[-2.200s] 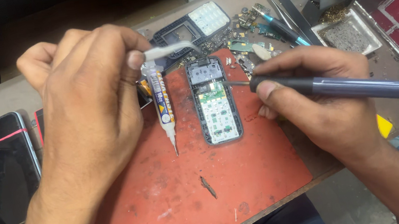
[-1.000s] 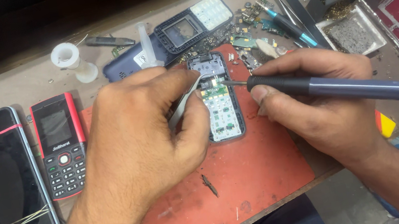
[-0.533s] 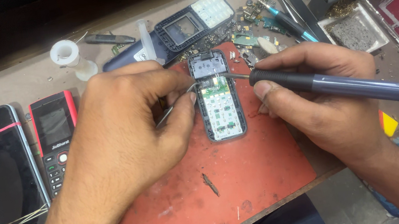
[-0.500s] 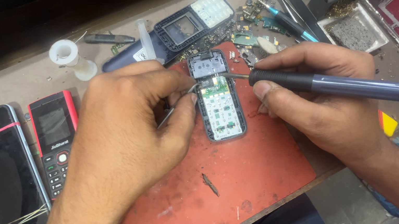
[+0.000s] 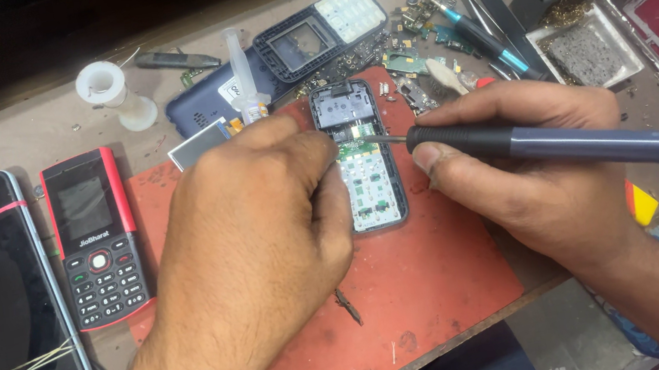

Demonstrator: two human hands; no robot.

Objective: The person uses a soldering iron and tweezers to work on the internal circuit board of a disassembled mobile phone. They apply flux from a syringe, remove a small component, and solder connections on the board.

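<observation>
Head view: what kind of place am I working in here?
Most likely a phone repair bench. An opened phone lies on a red mat, the right hand holds a soldering iron to its board, and loose parts, a keypad frame and other handsets lie about.

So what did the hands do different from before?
The left hand let go of the small tube it held at first, swung right and now rests beside the opened phone. A red keypad phone it had covered now shows. The right hand kept the soldering iron at the phone's top; the red mat stayed put.
</observation>
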